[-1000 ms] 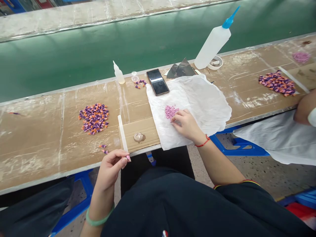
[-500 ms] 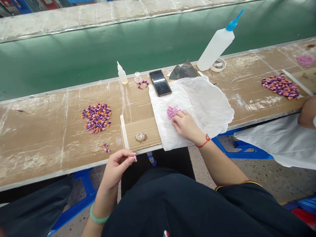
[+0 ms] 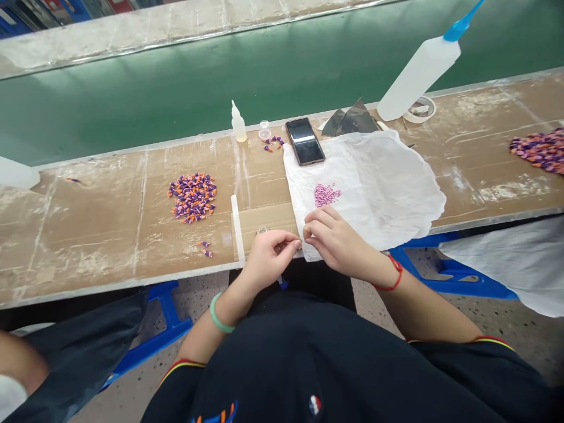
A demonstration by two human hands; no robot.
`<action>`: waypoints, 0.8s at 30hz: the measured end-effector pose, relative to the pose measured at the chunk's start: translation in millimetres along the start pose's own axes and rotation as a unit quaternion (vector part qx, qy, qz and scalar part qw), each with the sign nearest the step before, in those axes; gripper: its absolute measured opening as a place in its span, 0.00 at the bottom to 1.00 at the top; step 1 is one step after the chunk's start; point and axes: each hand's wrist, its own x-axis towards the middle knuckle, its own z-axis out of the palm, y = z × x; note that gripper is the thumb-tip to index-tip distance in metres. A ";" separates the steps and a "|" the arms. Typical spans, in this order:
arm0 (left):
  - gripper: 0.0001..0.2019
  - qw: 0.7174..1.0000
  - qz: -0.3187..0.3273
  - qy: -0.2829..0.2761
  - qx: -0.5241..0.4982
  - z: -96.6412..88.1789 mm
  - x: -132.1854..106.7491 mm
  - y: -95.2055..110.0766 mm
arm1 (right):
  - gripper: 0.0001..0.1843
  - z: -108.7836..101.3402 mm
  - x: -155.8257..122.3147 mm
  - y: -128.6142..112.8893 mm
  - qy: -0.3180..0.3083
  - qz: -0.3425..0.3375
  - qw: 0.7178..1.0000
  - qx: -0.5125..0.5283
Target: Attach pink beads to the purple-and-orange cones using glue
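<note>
My left hand (image 3: 271,255) is pinched at the table's front edge, on a tiny piece mostly hidden by the fingertips; earlier a small pink piece showed there. Close beside it, my right hand (image 3: 332,242) has thumb and fingertips pressed together, and anything in them is too small to make out. A white cloth (image 3: 379,182) lies partly under my right hand. On it, just beyond my fingers, is a scatter of tiny pink beads (image 3: 326,194). Behind my left hand, a small clear round blob (image 3: 263,230) is partly covered on a piece of cardboard (image 3: 268,217).
Purple-and-orange small pieces (image 3: 192,197) lie heaped at left, with another heap (image 3: 540,150) at right. A phone (image 3: 305,141), a small dropper bottle (image 3: 238,122), a large white bottle (image 3: 418,76) and a tape roll (image 3: 420,110) stand or lie along the back edge.
My right hand has left the pink beads and come toward me and left. My left hand has risen rightward to meet it. The whole view has shifted slightly.
</note>
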 end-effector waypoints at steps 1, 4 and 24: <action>0.09 1.000 0.000 -0.003 -0.002 0.5 1.0 -0.6 | 0.09 -0.5 1.6 -2.9 -0.007 -0.010 1.000 -0.004; 0.09 1.000 0.003 -0.009 -0.002 -0.1 0.9 -1.1 | 0.10 0.8 4.1 -6.6 -0.019 -0.027 0.999 -0.025; 0.09 0.995 -0.056 0.039 -0.079 0.3 -3.4 3.1 | 0.10 -0.6 7.2 -15.5 0.070 0.008 0.997 0.043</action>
